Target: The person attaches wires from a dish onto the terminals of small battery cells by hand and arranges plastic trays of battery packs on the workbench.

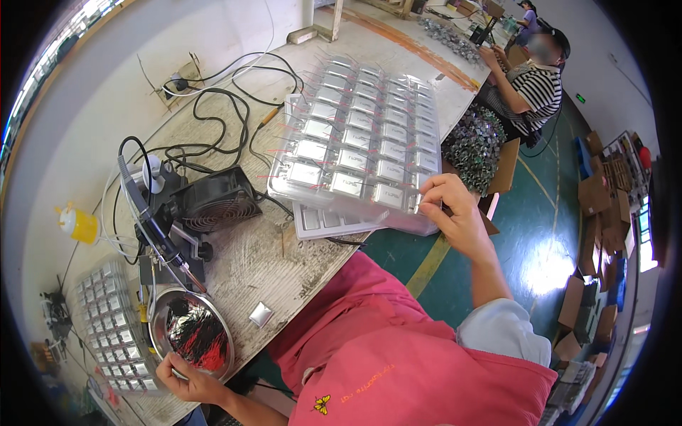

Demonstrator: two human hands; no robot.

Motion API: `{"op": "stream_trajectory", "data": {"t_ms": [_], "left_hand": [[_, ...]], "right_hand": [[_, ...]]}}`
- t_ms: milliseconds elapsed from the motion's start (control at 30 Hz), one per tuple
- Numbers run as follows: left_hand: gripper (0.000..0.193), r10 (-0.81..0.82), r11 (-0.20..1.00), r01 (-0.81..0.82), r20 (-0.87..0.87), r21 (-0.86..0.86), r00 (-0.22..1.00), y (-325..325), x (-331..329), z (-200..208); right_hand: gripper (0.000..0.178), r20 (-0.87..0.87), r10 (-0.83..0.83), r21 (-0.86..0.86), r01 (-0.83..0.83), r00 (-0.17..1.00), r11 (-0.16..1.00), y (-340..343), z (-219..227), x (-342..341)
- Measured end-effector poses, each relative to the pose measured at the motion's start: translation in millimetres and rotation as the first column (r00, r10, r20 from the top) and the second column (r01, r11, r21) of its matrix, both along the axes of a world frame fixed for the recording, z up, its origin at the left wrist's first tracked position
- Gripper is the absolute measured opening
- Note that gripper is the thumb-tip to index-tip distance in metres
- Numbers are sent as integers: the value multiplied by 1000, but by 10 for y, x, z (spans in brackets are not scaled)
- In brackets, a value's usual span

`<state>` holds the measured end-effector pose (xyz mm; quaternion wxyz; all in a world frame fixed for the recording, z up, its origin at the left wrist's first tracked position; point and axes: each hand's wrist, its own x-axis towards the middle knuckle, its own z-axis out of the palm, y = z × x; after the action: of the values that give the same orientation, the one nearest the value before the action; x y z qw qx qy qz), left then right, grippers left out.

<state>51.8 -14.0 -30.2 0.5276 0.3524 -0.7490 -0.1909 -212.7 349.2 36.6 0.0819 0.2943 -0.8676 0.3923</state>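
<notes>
My right hand [451,211] is at the near right corner of a stacked clear plastic tray [323,193], thumb and fingers pinched at a flat silver metal part [413,201] in the corner pocket. Rows of similar silver parts fill the tray, many with thin red and black wires sticking out. My left hand [186,380] is at the near rim of a round metal bowl [226,334], its fingers curled together; whatever they hold is too small to make out. Cut red and black wires [195,334] lie in the bowl. One loose silver part [261,314] rests on the worn bench beside it.
A soldering iron [160,238] leans in its stand by a black fan [217,200]. Another filled tray [114,326] stands far left, near a yellow bottle [79,226]. Cables cross the bench. A box of silver parts [476,145] and a seated co-worker [533,89] are at right.
</notes>
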Motion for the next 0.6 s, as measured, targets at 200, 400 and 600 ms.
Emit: {"op": "stream_trajectory", "data": {"t_ms": [200,400,600], "left_hand": [[9,-6,1000,6,2,0,1000,21,-26,10],[9,-12,1000,12,4,19,1000,80,-52,-6],[8,23,1000,-23,-4,-4,1000,26,-19,-41]], "right_hand": [[10,34,60,-44,-59,998,997,110,-65,1],[9,-196,-10,138,38,981,990,32,-10,10],[9,-139,-22,205,50,990,978,-42,53,-4]]}}
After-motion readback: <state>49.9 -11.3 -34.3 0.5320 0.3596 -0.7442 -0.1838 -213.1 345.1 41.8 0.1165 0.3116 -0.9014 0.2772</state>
